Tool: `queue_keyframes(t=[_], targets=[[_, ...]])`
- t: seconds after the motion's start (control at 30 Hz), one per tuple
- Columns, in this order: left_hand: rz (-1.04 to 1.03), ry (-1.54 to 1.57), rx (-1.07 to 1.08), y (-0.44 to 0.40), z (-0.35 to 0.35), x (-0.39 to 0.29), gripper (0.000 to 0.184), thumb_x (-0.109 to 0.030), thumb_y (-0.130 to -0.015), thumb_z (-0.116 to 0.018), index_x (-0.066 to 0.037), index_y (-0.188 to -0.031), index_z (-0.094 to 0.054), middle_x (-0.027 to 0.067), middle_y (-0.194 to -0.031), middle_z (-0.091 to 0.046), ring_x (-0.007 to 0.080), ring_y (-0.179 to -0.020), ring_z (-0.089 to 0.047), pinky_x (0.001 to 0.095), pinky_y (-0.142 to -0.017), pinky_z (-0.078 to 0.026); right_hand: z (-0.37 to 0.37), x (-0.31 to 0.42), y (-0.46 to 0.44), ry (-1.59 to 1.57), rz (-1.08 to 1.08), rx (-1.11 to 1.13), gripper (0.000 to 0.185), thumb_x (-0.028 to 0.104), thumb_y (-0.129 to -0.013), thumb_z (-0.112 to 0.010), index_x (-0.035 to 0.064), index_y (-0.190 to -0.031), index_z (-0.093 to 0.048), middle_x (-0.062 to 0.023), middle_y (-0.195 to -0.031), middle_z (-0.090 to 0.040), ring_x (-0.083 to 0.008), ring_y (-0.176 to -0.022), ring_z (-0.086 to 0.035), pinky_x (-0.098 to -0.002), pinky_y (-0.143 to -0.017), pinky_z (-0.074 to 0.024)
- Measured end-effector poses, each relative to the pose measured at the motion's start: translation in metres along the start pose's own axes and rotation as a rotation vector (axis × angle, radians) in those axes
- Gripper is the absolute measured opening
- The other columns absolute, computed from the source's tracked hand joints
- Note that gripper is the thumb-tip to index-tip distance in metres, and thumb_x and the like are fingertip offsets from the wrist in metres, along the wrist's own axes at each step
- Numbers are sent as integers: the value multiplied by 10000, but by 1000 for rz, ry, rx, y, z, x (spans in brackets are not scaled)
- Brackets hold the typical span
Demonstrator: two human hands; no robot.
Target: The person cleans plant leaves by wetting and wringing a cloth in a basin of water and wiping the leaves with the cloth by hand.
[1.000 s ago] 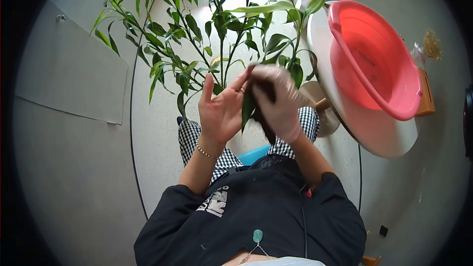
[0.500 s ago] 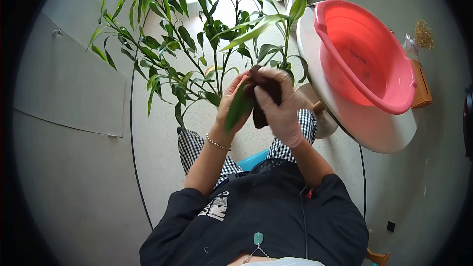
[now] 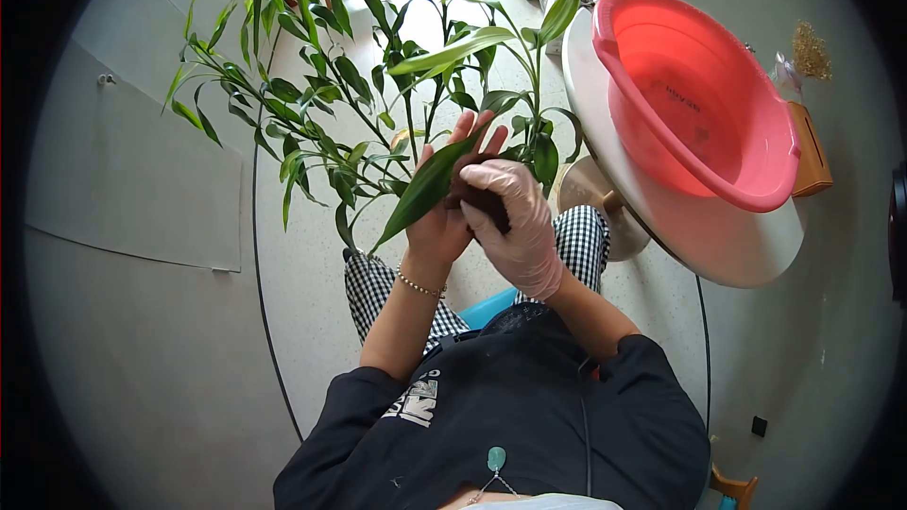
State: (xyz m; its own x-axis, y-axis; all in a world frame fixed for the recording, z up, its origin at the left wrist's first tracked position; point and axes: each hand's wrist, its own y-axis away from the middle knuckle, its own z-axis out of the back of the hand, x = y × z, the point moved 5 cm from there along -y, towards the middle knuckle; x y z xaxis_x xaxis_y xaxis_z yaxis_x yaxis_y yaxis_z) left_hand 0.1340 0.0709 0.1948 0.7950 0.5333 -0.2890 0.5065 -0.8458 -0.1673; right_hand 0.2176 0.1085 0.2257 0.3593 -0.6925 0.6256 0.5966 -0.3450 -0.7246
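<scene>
A long green leaf (image 3: 425, 191) of the tall plant (image 3: 350, 85) lies across the palm of my bare left hand (image 3: 441, 227), whose fingers are spread behind it. My right hand (image 3: 515, 227), in a thin translucent glove, grips a dark brown cloth (image 3: 487, 203) bunched between thumb and fingers. The cloth is beside the leaf, over the left palm. Part of the left palm is hidden by the leaf and the cloth.
To the right, a pink basin (image 3: 704, 104) sits on a round white table (image 3: 756, 260). Beyond it are a tan box (image 3: 810, 149) and dried flowers (image 3: 811, 52). A blue seat (image 3: 487, 308) shows between my legs.
My left hand has opened out from its curled hold, with the leaf now across its palm. My right hand has moved slightly down and left with the cloth, which is more bunched.
</scene>
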Motion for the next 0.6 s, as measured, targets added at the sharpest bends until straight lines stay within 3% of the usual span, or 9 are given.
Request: queue_keyframes(t=[0.07, 0.17, 0.23, 0.3, 0.4, 0.47, 0.53, 0.6], targets=[[-31, -61, -10, -1, 3, -2, 509, -321, -941, -290, -8, -1342, -261, 172, -1384, -287, 296, -1292, -245, 391, -1074, -184, 9, -8, -2, -32, -89, -135, 356, -10, -696, -622, 50, -1035, -532, -119, -975, -554, -281, -906, -548, -332, -788, -442], [22, 25, 86, 2, -1, -6, 496, -309, -942, -294, -22, -1345, -256, 158, -1411, -234, 258, -1300, -243, 418, -1074, -175, 16, -28, -1, -198, -282, -258, 286, 4, -764, -591, 33, -1036, -507, -128, -984, -541, -244, -902, -551, -319, -788, -438], [36, 57, 94, 3, -9, -7, 515, -329, -941, -281, -29, -1356, -226, 153, -1417, -220, 252, -1301, -241, 410, -1072, -186, 27, -23, -13, -176, -178, -342, 247, 1, -809, -559, 27, -1046, -495, -107, -978, -543, -204, -899, -550, -298, -796, -437], [48, 25, 70, 2, -13, -7, 610, -432, -921, -267, -15, -1362, -196, 160, -1422, -199, 248, -1307, -228, 404, -1072, -185, 34, -25, -18, -77, -144, -354, 250, -3, -807, -563, 21, -1045, -493, -101, -982, -544, -200, -896, -558, -294, -785, -445], [70, 47, 123, 5, -21, -8, 648, -449, -901, -296, -1, -1358, -198, 156, -1413, -224, 251, -1300, -238, 406, -1075, -171, 36, -20, -29, -116, -102, -354, 261, -5, -794, -574, 27, -1043, -502, -101, -974, -549, -210, -892, -565, -297, -777, -450], [96, 69, 106, 5, -21, -7, 651, -440, -892, -307, 4, -1356, -200, 144, -1403, -250, 248, -1289, -255, 400, -1073, -173, 37, -15, -36, -145, -60, -348, 271, -9, -781, -583, 33, -1039, -512, -102, -964, -555, -220, -887, -570, -299, -776, -453], [122, 92, 87, 7, -20, -6, 654, -431, -883, -317, 8, -1354, -203, 133, -1393, -276, 244, -1279, -273, 394, -1071, -175, 29, -10, -42, 109, 14, -179, 308, -19, -728, -613, 49, -1019, -540, -104, -938, -566, -252, -867, -573, -313, -774, -455], [127, 108, 94, 10, -18, -7, 588, -340, -882, -340, -4, -1352, -232, 135, -1378, -305, 244, -1245, -319, 395, -1057, -196, 25, -8, -41, 171, 17, -180, 340, -15, -679, -637, 61, -1002, -559, -108, -933, -573, -273, -864, -568, -328, -772, -454]])
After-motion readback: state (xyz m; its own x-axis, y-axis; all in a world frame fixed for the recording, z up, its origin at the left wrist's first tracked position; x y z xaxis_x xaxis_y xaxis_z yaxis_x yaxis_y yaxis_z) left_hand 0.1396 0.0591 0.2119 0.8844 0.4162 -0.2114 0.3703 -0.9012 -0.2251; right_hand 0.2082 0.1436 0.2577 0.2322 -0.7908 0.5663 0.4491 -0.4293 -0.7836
